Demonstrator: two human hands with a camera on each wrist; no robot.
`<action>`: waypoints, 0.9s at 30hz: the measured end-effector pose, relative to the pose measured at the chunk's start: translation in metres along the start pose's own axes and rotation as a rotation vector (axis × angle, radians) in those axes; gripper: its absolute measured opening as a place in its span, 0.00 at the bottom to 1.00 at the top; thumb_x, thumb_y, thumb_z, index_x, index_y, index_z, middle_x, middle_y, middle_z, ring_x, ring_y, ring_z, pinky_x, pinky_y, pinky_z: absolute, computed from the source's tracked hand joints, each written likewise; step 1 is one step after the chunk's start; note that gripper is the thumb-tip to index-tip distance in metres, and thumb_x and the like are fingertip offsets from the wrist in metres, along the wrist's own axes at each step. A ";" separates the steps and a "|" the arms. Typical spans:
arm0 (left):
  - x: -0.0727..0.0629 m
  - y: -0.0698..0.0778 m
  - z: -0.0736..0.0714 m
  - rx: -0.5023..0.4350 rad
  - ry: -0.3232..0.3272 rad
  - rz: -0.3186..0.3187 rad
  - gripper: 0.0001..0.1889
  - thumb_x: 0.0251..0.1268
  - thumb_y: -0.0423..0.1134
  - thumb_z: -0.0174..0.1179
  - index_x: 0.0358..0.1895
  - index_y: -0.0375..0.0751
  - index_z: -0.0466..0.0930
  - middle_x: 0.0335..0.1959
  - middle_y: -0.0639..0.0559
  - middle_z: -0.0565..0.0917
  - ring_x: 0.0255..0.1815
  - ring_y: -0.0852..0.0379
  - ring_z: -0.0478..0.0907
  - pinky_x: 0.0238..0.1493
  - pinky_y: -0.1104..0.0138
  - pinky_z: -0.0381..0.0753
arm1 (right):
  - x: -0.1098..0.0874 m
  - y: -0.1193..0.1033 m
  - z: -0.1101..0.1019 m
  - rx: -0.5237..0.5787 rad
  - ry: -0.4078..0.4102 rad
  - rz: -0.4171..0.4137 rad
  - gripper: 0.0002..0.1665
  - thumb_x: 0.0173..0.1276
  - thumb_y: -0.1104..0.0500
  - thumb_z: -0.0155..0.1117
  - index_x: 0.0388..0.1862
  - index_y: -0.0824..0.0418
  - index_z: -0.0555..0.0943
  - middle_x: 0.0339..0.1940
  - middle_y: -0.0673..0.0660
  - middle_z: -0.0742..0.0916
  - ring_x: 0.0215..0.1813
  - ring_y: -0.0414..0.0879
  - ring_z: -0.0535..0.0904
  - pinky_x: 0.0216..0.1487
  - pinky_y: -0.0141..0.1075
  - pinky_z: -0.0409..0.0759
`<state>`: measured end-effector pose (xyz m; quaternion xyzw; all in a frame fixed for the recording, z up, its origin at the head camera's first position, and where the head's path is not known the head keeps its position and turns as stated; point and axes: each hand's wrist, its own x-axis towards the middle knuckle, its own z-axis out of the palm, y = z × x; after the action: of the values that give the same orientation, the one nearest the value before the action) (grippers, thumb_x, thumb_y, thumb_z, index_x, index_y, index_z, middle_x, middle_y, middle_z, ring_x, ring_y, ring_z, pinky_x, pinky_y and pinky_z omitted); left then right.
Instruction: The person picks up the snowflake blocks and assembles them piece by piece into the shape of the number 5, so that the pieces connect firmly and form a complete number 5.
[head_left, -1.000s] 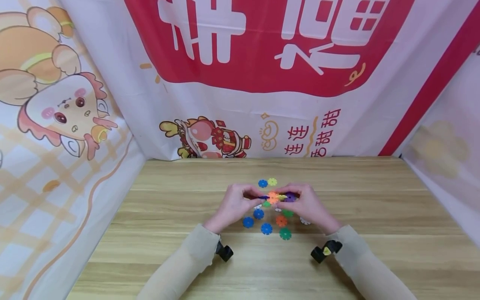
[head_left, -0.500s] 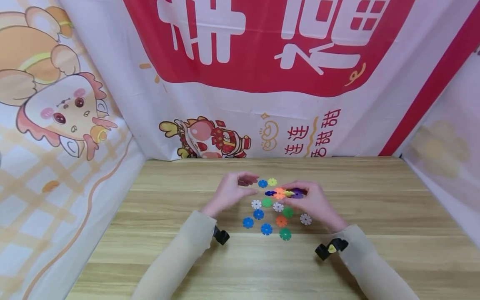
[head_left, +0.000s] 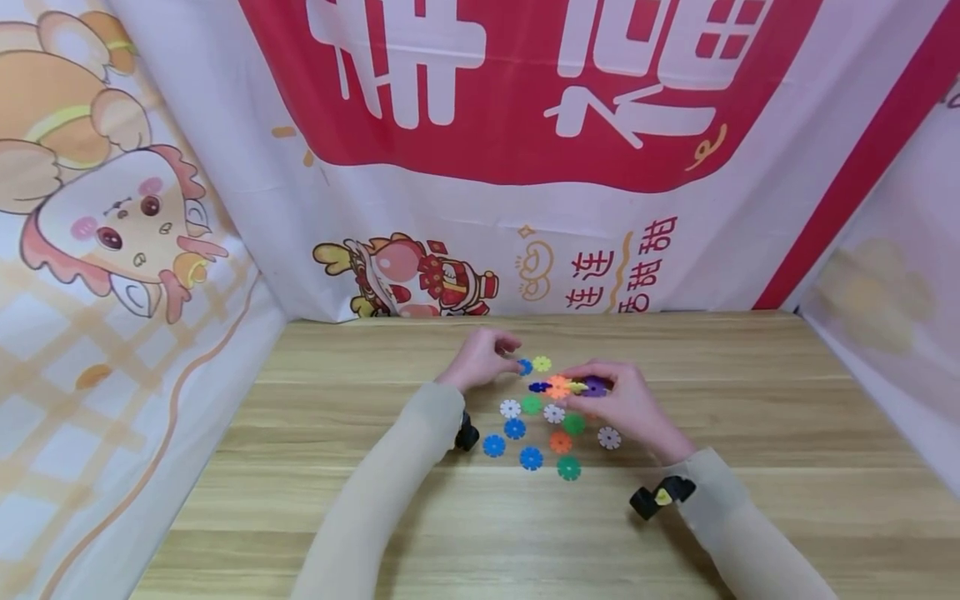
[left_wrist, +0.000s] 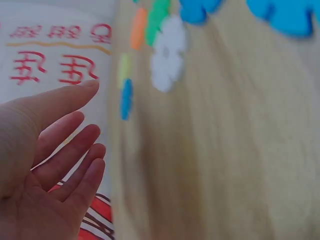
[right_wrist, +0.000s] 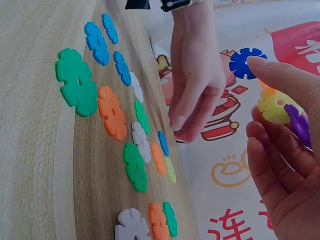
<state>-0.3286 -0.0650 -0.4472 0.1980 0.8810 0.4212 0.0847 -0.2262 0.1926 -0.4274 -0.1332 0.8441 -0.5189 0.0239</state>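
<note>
My right hand (head_left: pixel 630 404) pinches a joined row of notched plastic snowflake discs above the table. In the right wrist view a dark blue disc (right_wrist: pixel 244 63), a yellow disc (right_wrist: pixel 272 109) and a purple disc (right_wrist: pixel 298 125) of that row show, with the orange disc (head_left: pixel 557 387) partly hidden behind. The left hand (head_left: pixel 480 360) reaches to the back of the scattered pieces, its fingertips right by a loose blue disc (head_left: pixel 525 367). From the left wrist, that hand's fingers (left_wrist: pixel 75 145) look loosely extended with nothing between them.
A loose yellow disc (head_left: pixel 542 364) lies beside the blue one. Several white, green, blue and orange discs, among them a front green disc (head_left: pixel 569 468), lie flat on the wooden table (head_left: pixel 315 492). A printed curtain (head_left: pixel 442 192) stands behind the table's back edge.
My left hand has let go of the joined discs, drawn back left, then moved toward the rear blue disc. The right hand keeps the row, shifted slightly right.
</note>
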 end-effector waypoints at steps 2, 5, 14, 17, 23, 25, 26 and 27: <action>0.004 -0.004 0.002 0.021 0.002 -0.023 0.24 0.58 0.34 0.76 0.58 0.36 0.83 0.52 0.46 0.85 0.53 0.50 0.80 0.57 0.60 0.79 | 0.000 0.000 0.000 -0.001 0.001 -0.004 0.24 0.57 0.41 0.81 0.51 0.46 0.88 0.51 0.48 0.87 0.53 0.50 0.81 0.51 0.47 0.81; 0.007 -0.009 0.006 0.061 0.000 -0.051 0.23 0.57 0.36 0.76 0.56 0.38 0.84 0.50 0.50 0.85 0.51 0.55 0.80 0.56 0.62 0.79 | 0.000 0.000 0.000 0.001 0.002 -0.004 0.24 0.56 0.41 0.81 0.50 0.45 0.88 0.50 0.47 0.87 0.53 0.49 0.81 0.51 0.48 0.81; 0.012 -0.010 0.015 0.089 0.005 -0.075 0.18 0.59 0.38 0.76 0.52 0.39 0.86 0.46 0.51 0.86 0.48 0.56 0.80 0.54 0.63 0.79 | 0.000 0.000 0.000 -0.006 0.003 -0.014 0.25 0.56 0.38 0.80 0.51 0.44 0.88 0.50 0.47 0.87 0.53 0.49 0.80 0.53 0.48 0.80; 0.012 -0.009 0.016 0.092 0.011 -0.088 0.16 0.60 0.37 0.76 0.51 0.39 0.87 0.44 0.51 0.85 0.46 0.56 0.80 0.52 0.62 0.79 | 0.000 0.001 0.000 0.002 0.004 -0.016 0.24 0.56 0.39 0.80 0.51 0.44 0.88 0.50 0.47 0.87 0.53 0.49 0.81 0.53 0.49 0.80; 0.010 -0.005 0.017 0.092 0.027 -0.100 0.15 0.60 0.36 0.76 0.49 0.38 0.87 0.43 0.49 0.85 0.44 0.55 0.79 0.50 0.62 0.80 | 0.000 0.001 0.000 0.008 0.002 -0.013 0.25 0.57 0.39 0.80 0.51 0.44 0.88 0.51 0.47 0.86 0.53 0.49 0.80 0.52 0.48 0.81; 0.009 -0.003 0.018 0.090 0.038 -0.098 0.15 0.59 0.35 0.76 0.48 0.38 0.87 0.42 0.49 0.85 0.43 0.55 0.79 0.49 0.62 0.80 | 0.000 0.001 0.000 0.011 0.002 -0.009 0.24 0.57 0.39 0.80 0.51 0.44 0.88 0.51 0.47 0.86 0.53 0.50 0.80 0.51 0.48 0.81; 0.009 -0.003 0.018 0.089 0.043 -0.095 0.14 0.59 0.35 0.76 0.48 0.38 0.87 0.42 0.49 0.85 0.43 0.56 0.79 0.49 0.62 0.80 | 0.000 0.001 0.000 0.009 0.002 -0.010 0.24 0.57 0.40 0.80 0.51 0.44 0.88 0.51 0.48 0.86 0.53 0.50 0.80 0.51 0.48 0.82; 0.008 -0.003 0.019 0.086 0.051 -0.090 0.14 0.59 0.35 0.76 0.47 0.38 0.87 0.41 0.50 0.85 0.42 0.56 0.80 0.48 0.63 0.80 | 0.000 0.001 0.000 0.009 0.003 -0.011 0.24 0.57 0.40 0.80 0.51 0.44 0.88 0.51 0.48 0.86 0.53 0.50 0.80 0.51 0.48 0.82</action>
<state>-0.3308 -0.0495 -0.4611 0.1509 0.9082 0.3837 0.0724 -0.2261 0.1936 -0.4282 -0.1370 0.8409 -0.5231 0.0202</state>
